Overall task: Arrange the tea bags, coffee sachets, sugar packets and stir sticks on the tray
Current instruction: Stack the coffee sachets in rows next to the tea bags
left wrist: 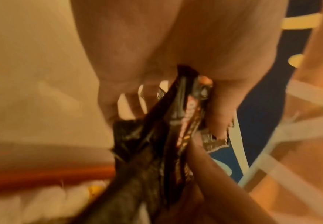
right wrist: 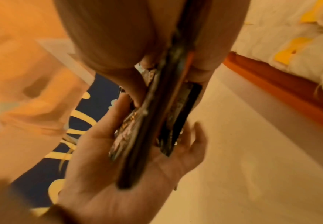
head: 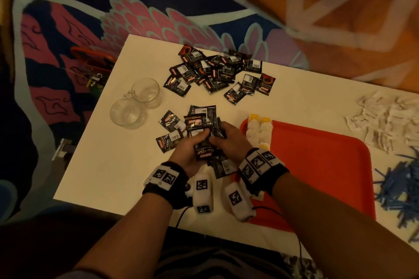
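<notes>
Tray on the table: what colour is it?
The tray is plain orange-red, with no pattern; the head view shows it best.

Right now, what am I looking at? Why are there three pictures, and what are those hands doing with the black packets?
No machine here: a person wears three cameras. The big picture comes from the head, looking down; the two blurry ones come from the wrists. The left hand and the right hand both hold one bunch of black coffee sachets, seen edge-on between the palms in the right wrist view. More sachets lie in a heap on the white table. Beside the hands is an orange tray with tea bags in its corner. Also on the table: two glass cups, white sugar packets and blue stir sticks.
</notes>
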### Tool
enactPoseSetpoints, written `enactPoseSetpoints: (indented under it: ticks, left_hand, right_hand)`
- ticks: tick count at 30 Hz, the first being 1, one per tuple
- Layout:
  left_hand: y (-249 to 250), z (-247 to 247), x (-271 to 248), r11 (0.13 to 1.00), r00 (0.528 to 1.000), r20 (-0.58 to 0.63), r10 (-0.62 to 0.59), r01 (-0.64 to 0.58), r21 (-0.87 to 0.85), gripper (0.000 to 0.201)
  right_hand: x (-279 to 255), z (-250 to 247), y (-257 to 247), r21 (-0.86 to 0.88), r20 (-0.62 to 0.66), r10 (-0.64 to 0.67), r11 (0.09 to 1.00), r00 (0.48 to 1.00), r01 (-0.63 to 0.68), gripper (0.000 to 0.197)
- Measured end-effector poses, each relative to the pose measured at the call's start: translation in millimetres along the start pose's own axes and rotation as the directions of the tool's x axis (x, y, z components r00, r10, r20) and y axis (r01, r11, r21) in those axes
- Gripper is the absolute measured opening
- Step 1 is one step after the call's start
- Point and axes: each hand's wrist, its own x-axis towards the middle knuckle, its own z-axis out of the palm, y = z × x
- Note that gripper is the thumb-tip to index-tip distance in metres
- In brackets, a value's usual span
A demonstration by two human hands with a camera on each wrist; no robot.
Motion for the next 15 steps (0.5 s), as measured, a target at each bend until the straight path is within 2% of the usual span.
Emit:
enactPoseSetpoints:
  ticks: [1, 3, 6, 8, 9, 11, 12, 14, 15]
  left_hand:
    - [2, 6, -7, 0.996, 0.996, 0.042, -0.073, 0.075, -0.050, 0.032]
    - [3, 17, -15, 0.991, 0.989, 0.093, -0.114, 0.121, -0.065, 0.025]
    - [3, 31, -23, 0.995, 0.990, 0.111, -0.087, 0.082, 0.054, 0.023]
    - [2, 43, -29, 0.992, 0.992, 0.102, -0.073, 0.062, 0.108, 0.019]
    - [1, 47, -31, 0.991, 0.994, 0.093, -0.065, 0.053, 0.123, 0.020]
    - [-1, 56, -36, 0.991, 0.994, 0.098, -0.044, 0.031, 0.131, 0.025]
    - [-2, 61, -40, 0.990, 0.992, 0.120, -0.041, 0.024, 0.138, 0.026]
    - [-4, 75, -48, 0.978, 0.984, 0.176, -0.039, 0.001, 0.211, 0.023]
    - [-5, 83, -52, 0.965, 0.981, 0.190, -0.047, -0.004, 0.263, 0.022]
  right_hand:
    - [-6, 0, -4, 0.048, 0.016, -0.002, 0.999, 1.000, 0.002, 0.036]
    - [-15, -3, -11, 0.046, 0.057, -0.001, 0.999, 0.998, -0.002, 0.042]
    - [-31, -18, -17, -0.112, 0.086, -0.058, 0.991, 0.995, 0.067, 0.035]
    - [-44, -33, -18, -0.272, 0.054, -0.143, 0.950, 0.988, 0.153, 0.035]
    - [-52, -43, -21, -0.385, 0.030, -0.153, 0.910, 0.988, 0.152, 0.042]
    - [-69, -67, -30, -0.554, -0.043, -0.182, 0.823, 0.982, 0.128, 0.071]
    - [-78, -78, -37, -0.607, -0.042, -0.251, 0.775, 0.967, 0.175, 0.086]
    - [-96, -93, -56, -0.715, 0.099, -0.373, 0.618, 0.922, 0.327, 0.108]
    - [-102, -96, -66, -0.769, 0.206, -0.360, 0.516, 0.910, 0.378, 0.116]
